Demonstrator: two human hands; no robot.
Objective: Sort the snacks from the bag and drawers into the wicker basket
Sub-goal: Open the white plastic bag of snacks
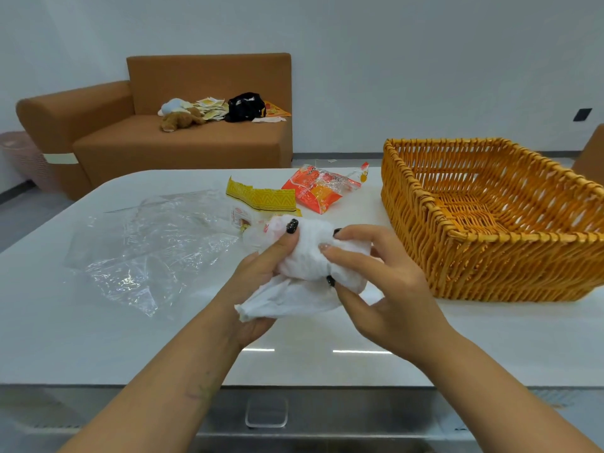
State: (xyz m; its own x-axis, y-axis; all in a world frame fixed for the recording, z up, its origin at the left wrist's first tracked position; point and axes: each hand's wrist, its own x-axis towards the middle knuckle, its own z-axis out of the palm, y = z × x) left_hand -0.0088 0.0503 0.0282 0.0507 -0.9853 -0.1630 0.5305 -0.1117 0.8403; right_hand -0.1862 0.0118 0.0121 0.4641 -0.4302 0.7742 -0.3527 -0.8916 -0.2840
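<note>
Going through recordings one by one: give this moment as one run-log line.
hands: left hand and right hand grip white bag | wicker basket: no snacks visible inside | on table: orange snack pack, yellow packet, clear plastic

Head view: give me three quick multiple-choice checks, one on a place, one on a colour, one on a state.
1. The wicker basket sits where on the table?
A. right side
B. left side
C. under it

2. The snack packet nearest the basket is mainly:
A. blue
B. orange-red
C. black

3. The hands, left and right, are:
A. both idle
B. both gripping the white bag
C. inside the basket

Key: 1 A, it fills the table's right; 2 B, its wrapper shows it; 3 B, fingers curl round it.
</note>
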